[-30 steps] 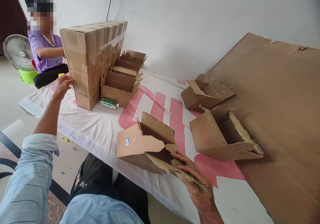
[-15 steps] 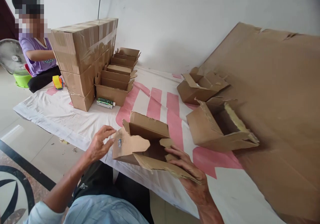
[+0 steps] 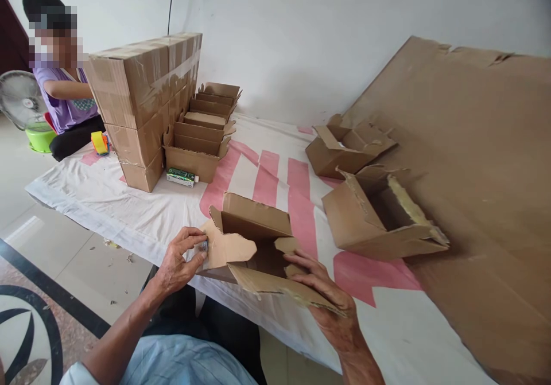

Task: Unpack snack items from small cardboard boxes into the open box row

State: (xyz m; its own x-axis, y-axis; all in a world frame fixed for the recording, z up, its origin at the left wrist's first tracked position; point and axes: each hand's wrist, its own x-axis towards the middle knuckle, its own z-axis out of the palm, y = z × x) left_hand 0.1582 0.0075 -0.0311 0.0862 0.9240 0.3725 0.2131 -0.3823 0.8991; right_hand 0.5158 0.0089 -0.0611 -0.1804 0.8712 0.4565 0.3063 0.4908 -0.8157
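An open cardboard box (image 3: 249,241) lies on its side at the near edge of a white and pink sheet (image 3: 267,172). My left hand (image 3: 178,259) pinches the box's left flap, where a small sticker sits. My right hand (image 3: 327,299) grips the torn lower flap on the box's right side. Both hands are on this one box.
Two more open boxes (image 3: 379,218) (image 3: 344,147) lie to the right against a large cardboard sheet (image 3: 473,161). A stack of taped boxes (image 3: 142,98), a row of open boxes (image 3: 206,129), a green packet (image 3: 181,176) and a tape dispenser (image 3: 99,142) sit at the far left. A person in purple (image 3: 64,98) sits behind, beside a fan (image 3: 19,98).
My left hand came back from the taped stack at the far left and took hold of the near box's left flap. My right hand stayed on the lower flap.
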